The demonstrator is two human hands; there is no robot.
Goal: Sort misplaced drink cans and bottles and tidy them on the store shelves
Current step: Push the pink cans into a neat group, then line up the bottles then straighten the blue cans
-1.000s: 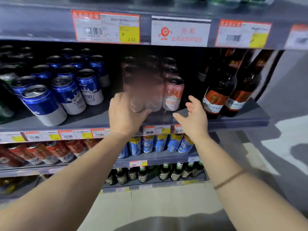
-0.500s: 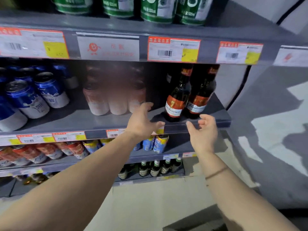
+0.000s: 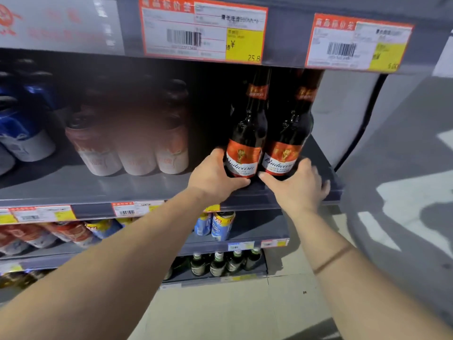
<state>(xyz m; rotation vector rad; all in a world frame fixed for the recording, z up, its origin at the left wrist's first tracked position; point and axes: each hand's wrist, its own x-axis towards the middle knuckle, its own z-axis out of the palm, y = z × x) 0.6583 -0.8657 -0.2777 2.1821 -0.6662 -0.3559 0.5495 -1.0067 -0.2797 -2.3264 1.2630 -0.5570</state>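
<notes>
Two dark brown Budweiser bottles with red labels stand side by side at the right end of the grey shelf. My left hand grips the base of the left bottle, thumb across the front and fingers behind it. My right hand cups the base of the right bottle, thumb between the two bottles and fingers round its right side. Left of them stand blurred pink cans, and blue cans sit at the far left.
The upper shelf edge with price tags hangs just over the bottle necks. Below are blue cans, red cans and green bottles. The shelf unit ends right of the bottles, with grey floor beyond.
Both hands moved right from the pink cans to the two brown bottles and closed round their bases. The view came closer and shifted right.
</notes>
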